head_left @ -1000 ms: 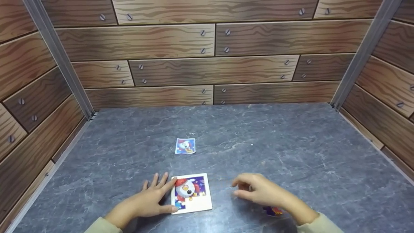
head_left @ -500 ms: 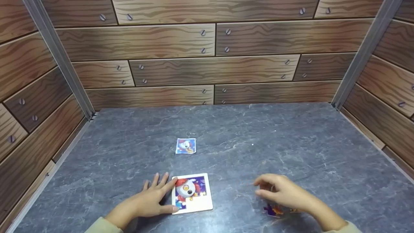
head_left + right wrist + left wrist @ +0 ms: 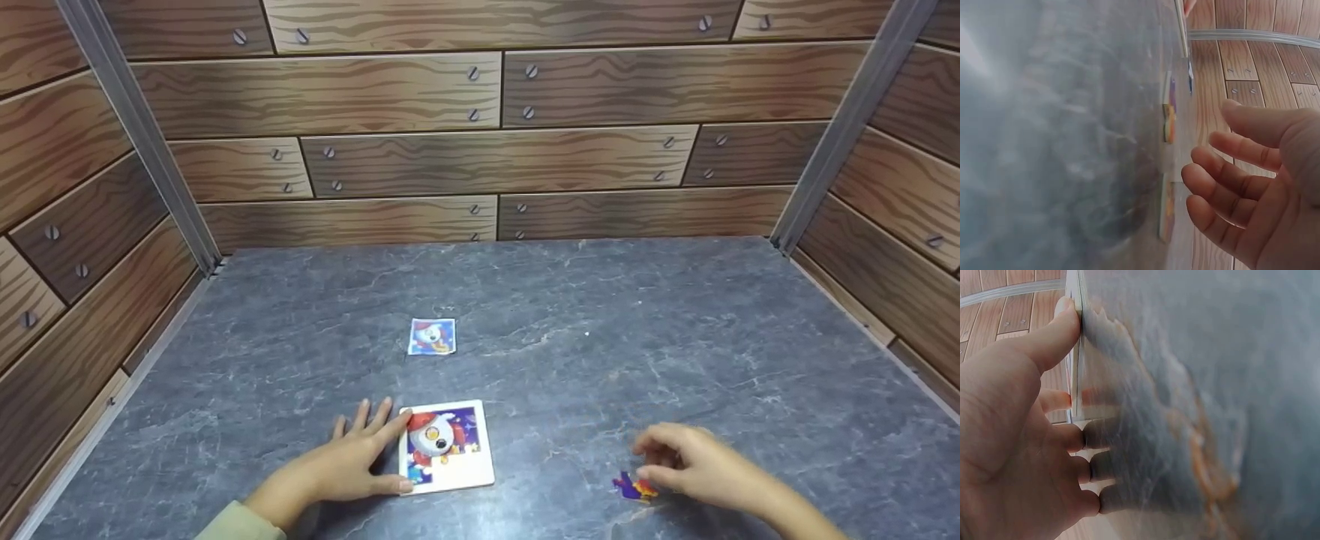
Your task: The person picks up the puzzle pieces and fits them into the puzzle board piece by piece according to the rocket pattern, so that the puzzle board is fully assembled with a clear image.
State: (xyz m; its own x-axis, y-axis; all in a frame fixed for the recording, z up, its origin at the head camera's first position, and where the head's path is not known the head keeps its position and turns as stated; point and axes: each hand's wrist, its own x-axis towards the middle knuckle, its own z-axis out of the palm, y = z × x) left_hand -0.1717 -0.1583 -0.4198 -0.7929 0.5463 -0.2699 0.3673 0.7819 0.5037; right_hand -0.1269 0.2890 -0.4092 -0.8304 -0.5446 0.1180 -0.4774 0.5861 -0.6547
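A jigsaw puzzle board [image 3: 454, 474] with a white frame lies at the front of the table, its lower right part bare white. The assembled pieces show a white and red cartoon figure on purple. My left hand [image 3: 349, 457] rests at its left side, with index finger and thumb on the frame's edge. To the right, my right hand [image 3: 694, 466] hovers with loosely bent fingers and nothing held. Just left of its thumb lies a purple and orange puzzle piece [image 3: 634, 487]. The right wrist view shows that piece and another puzzle piece [image 3: 1167, 208] beneath the fingers.
A small picture card [image 3: 432, 337] with a similar figure lies behind the board. The grey marbled table [image 3: 525, 292] is enclosed by wood-patterned walls [image 3: 390, 90] at the back and sides.
My right hand has moved rightward away from the board, over the loose pieces, uncovering the purple and orange one. The left hand stays on the board.
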